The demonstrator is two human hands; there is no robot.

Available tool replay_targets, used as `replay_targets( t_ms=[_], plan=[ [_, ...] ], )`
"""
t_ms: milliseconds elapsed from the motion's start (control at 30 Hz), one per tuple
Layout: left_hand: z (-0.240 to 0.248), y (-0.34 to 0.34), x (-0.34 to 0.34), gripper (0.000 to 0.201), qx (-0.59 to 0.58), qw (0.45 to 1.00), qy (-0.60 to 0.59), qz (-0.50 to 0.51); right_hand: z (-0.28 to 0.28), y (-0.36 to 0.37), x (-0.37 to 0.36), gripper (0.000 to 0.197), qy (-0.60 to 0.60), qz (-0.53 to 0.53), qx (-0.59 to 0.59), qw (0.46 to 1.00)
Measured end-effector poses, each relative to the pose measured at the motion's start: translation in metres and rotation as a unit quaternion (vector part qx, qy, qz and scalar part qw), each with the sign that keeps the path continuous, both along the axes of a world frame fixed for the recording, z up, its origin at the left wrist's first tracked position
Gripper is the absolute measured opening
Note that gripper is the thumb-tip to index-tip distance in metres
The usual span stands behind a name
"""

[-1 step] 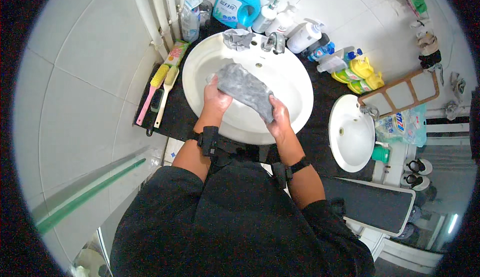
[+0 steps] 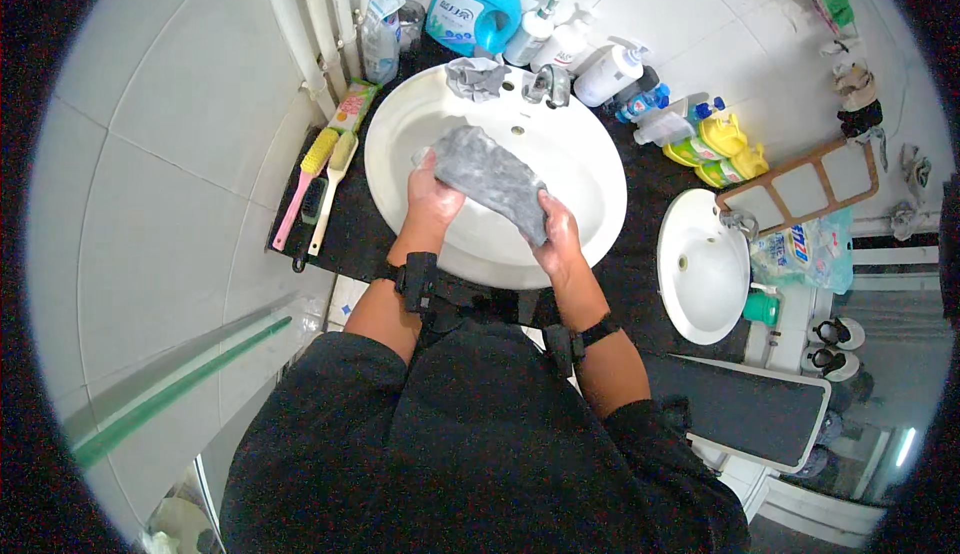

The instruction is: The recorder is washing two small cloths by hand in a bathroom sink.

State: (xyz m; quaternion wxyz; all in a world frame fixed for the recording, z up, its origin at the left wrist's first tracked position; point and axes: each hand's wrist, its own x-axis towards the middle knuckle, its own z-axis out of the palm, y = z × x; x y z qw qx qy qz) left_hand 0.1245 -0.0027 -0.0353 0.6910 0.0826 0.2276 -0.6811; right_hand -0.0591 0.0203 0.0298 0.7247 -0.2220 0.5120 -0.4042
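Left hand [image 2: 432, 194] and right hand [image 2: 558, 236] gripping grey cloth [image 2: 490, 179] over white sink [image 2: 590, 169], fingers clamped on either end; brushes [image 2: 318, 189] lying on dark desk [image 2: 340, 239] beside.

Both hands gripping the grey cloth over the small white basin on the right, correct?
Not quite. In the head view the left hand and right hand do grip the grey cloth, but over the big white sink, not the small white basin to its right.
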Motion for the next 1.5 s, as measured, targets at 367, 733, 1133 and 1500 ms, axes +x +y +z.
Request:
replay_targets(
  t_ms=[367,733,1133,1500],
  plan=[
    [0.017,0.007,0.0,0.044,-0.061,0.998,0.005,-0.021,-0.003,0.005,-0.003,0.028,0.018,0.011,-0.009,1.0],
    [0.03,0.013,0.002,0.046,-0.048,0.999,0.019,-0.007,-0.002,0.011,0.005,0.03,0.033,-0.013,0.018,0.999],
    [0.038,0.012,-0.074,0.037,-0.106,0.94,-0.292,-0.143,0.044,-0.019,0.057,0.033,0.565,0.063,-0.326,0.755],
    [0.056,0.014,-0.094,0.039,-0.148,0.951,-0.207,-0.175,0.029,-0.056,0.016,0.036,0.607,0.076,-0.296,0.734]
  ],
)
